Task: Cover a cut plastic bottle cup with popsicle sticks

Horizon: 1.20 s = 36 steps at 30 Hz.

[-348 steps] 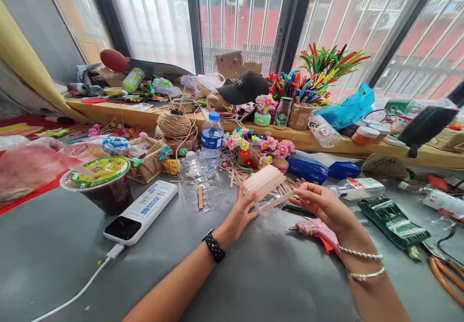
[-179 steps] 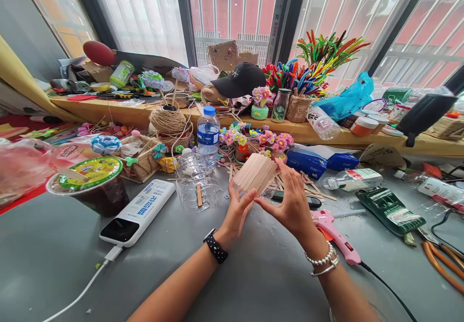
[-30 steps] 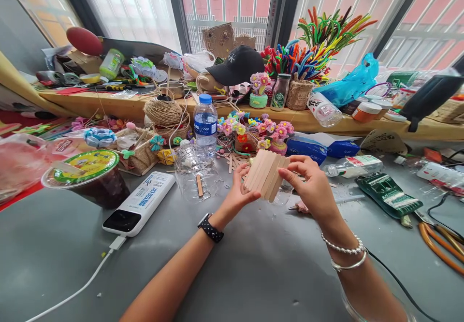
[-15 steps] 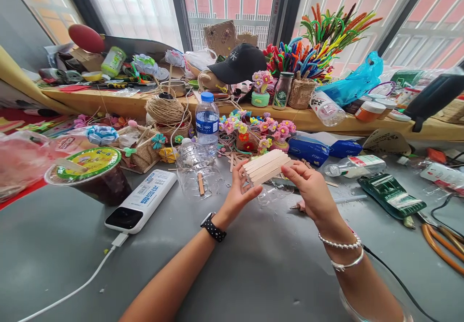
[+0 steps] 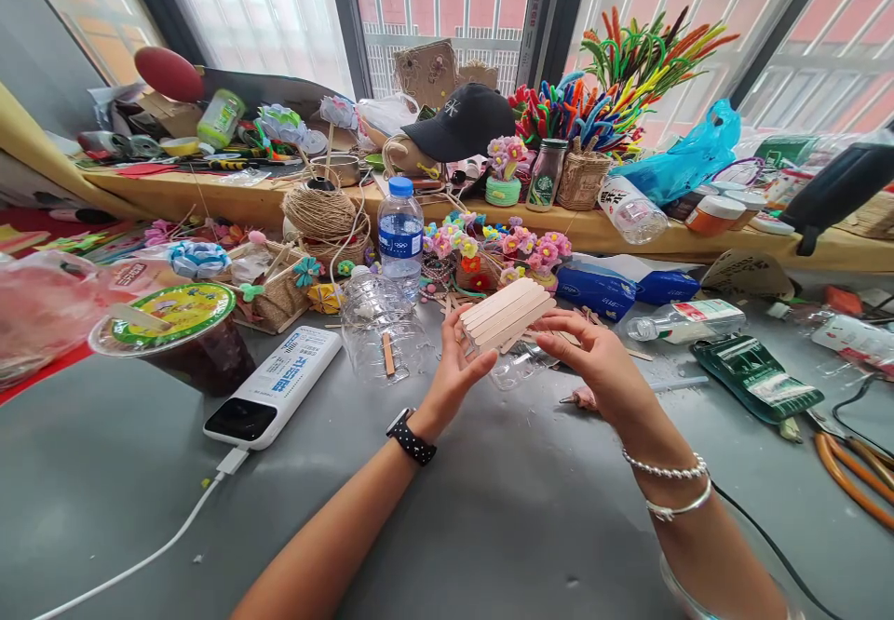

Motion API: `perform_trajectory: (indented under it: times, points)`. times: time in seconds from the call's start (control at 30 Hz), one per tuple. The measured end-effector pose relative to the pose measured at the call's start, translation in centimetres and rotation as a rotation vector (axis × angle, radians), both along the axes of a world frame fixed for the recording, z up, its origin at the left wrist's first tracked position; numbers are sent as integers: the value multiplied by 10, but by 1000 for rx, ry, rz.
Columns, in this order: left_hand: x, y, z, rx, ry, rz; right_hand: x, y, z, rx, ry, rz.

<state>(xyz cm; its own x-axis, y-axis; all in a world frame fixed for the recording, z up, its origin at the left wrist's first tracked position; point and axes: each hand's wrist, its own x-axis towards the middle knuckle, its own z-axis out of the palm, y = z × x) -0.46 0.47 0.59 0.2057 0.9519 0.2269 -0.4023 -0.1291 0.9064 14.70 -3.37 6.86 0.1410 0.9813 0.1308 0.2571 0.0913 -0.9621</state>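
A small panel of wooden craft sticks (image 5: 508, 311), laid side by side, is tilted above the table. My left hand (image 5: 457, 364) grips its left end, with the thumb at the near edge and the fingers behind. By the right end of the panel is my right hand (image 5: 587, 355), its fingers stretched and apart around the corner; whether the fingertips touch the wood I cannot tell. Below that hand a pinkish tool with a pointed metal tip (image 5: 581, 399) lies on the table, mostly hidden. Loose sticks and clear plastic lie partly hidden behind the panel.
A cut clear plastic bottle (image 5: 381, 331), a blue-capped water bottle (image 5: 400, 238), a white power bank (image 5: 276, 387) with a cable and a lidded drink cup (image 5: 196, 350) stand or lie to the left. Rightward are a green pouch (image 5: 754, 378) and orange-handled scissors (image 5: 848, 471).
My right hand has loosened from the panel's right corner, its fingers spreading and the wrist shifting slightly right. The panel has moved a little left and down in my left hand.
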Motion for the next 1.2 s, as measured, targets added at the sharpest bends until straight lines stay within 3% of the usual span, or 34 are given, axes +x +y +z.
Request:
perform_trajectory:
  times: [0.27,0.43,0.97,1.2]
  points:
    - [-6,-3,2,92,86,-40,-5,1,-7,-49,14,115]
    - [-9,-1,-4,152,153,-81,-6,4,-16,-76,113,147]
    - [-9,1,-10,210,184,-73,-13,4,-23,1,176,124]
    - [-9,1,-10,226,208,-58,-13,2,-22,0,106,95]
